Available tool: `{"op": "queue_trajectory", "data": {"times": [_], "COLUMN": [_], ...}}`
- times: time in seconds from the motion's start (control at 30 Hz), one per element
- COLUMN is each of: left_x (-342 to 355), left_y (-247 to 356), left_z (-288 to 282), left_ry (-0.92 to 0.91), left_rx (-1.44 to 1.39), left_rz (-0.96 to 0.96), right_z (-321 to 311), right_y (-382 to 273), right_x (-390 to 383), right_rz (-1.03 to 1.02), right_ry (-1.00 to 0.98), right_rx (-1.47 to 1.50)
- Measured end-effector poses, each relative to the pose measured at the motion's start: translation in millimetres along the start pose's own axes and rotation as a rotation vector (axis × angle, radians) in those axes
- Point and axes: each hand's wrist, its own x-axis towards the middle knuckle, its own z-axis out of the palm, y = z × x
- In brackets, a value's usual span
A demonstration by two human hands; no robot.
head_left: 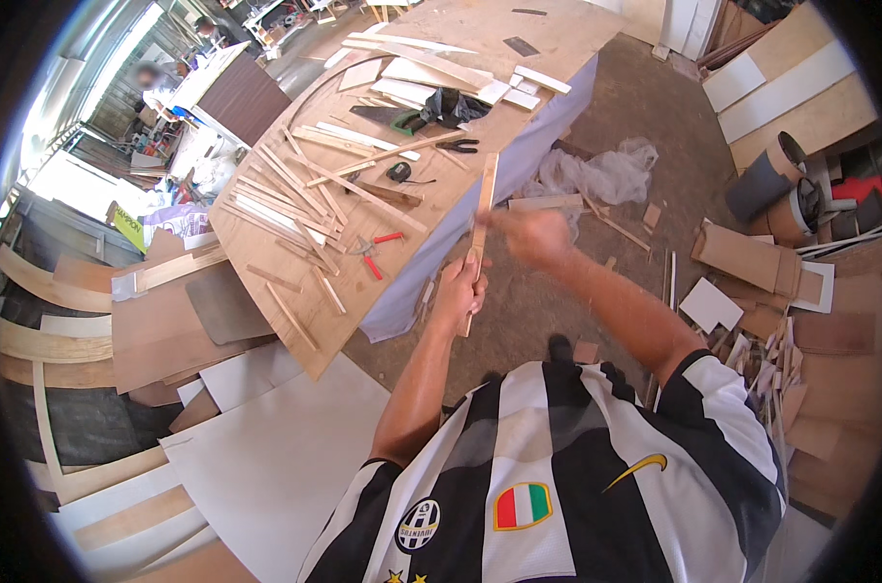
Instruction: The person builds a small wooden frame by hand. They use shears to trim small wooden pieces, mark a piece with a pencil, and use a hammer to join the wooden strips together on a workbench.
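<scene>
My left hand [462, 291] is closed around a narrow wooden strip [488, 185], held upright in the picture at the plywood table's edge. My right hand [533, 233], blurred by motion, is curled beside the strip's middle; what it holds, if anything, is unclear. On the plywood table [315, 355] lie many loose slats [286, 194], red-handled pincers [373, 255], black pliers [458, 145], a tape measure [398, 172], a saw with a green handle [404, 120] and a black plastic bag [453, 109].
Crumpled clear plastic [596, 175] lies on the floor beyond the table. Buckets [762, 180] and board offcuts [762, 267] crowd the right. Large white sheets [256, 457] and curved wooden pieces [52, 340] are at lower left. Two people [157, 97] are at the back left.
</scene>
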Motion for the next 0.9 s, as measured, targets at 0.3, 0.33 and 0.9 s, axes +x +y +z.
{"op": "queue_trajectory", "data": {"times": [0.3,0.33,0.9], "left_x": [-1,0,8], "left_y": [-3,-3,0], "left_z": [1,4,0], "left_ry": [-0.05,-0.03,-0.044], "left_rx": [-0.192,-0.167,0.001], "left_rz": [-0.042,-0.044,0.059], "right_z": [-11,-11,6], "right_y": [-6,-7,-1], "right_x": [9,10,2], "right_rz": [-0.048,0.09,-0.085], "right_ry": [0.083,0.034,0.045], "right_rx": [-0.002,-0.02,0.003]}}
